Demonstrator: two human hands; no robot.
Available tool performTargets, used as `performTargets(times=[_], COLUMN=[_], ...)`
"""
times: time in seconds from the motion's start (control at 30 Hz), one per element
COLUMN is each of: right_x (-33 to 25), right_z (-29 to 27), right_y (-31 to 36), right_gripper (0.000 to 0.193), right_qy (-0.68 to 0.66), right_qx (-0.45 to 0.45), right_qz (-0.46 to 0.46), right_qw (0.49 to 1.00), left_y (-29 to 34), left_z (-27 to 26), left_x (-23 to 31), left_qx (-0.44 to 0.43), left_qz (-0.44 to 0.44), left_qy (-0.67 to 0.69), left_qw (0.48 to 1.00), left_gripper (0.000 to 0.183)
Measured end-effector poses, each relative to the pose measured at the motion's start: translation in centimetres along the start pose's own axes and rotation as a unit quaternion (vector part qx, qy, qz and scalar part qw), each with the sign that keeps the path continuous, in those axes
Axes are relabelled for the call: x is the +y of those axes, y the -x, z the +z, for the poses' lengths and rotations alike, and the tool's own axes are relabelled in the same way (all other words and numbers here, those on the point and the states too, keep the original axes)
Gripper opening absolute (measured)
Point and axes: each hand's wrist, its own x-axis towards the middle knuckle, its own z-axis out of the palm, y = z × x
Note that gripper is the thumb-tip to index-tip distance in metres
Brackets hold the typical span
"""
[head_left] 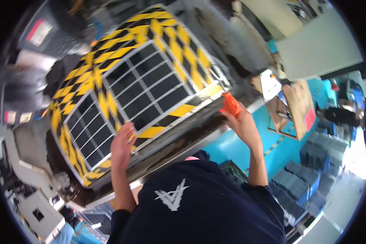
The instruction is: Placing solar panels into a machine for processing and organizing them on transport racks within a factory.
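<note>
The fingers of the right hand (246, 123) are closing on a small orange thing (232, 104), just right of the middle of the frame. They are pinching its lower part, and its top is sticking out. Maybe the hand is holding it low so the top can stay free. The orange thing is looking bright, smooth and a bit shiny, with a bumpy tip that is pointing up and left. It is too blurry to tell what it is.

Left of the middle, the left hand (122, 149) is reaching up with its fingers stretched out. No thing is showing in it. I cannot tell if it is touching the big cover (106, 102) behind it. Perhaps it is being kept free to help.

The cover is filling the upper left, wearing yellow and black stripes, probably to warn people. Its dark windows are showing pale bars. A long metal edge (220, 133) is running below it. Farther out, a wooden box (300, 106) is standing at the right, and gray stacks (295, 179) are sitting at the lower right.
</note>
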Motion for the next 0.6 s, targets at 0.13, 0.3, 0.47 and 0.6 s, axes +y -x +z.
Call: performTargets(times=[0.13,0.3,0.47,0.6], right_x=[3.3,5.2,8.2,11.5], right_z=[-3.5,-7.1,-10.5,-12.3], right_y=[1.9,3.4,-2.1,-5.4], right_gripper=[0.033,0.029,0.033,0.044], right_qy=[0.125,0.09,0.176,0.199], right_qx=[0.059,0.015,0.232,0.225], right_qz=[-0.051,0.022,-0.004,0.023], right_qw=[0.989,0.996,0.957,0.953], left_y=[1.2,-0.3,-1.0,-1.1], left_z=[0.8,-1.1,-0.6,-0.3], left_x=[0.7,-0.6,-1.7,-2.2], left_qx=[0.018,0.111,0.187,0.171], left_qz=[-0.032,-0.076,-0.08,-0.064], left_qy=[0.067,0.032,0.037,-0.035], left_qw=[0.997,0.99,0.978,0.983], left_gripper=[0.047,0.047,0.047,0.05])
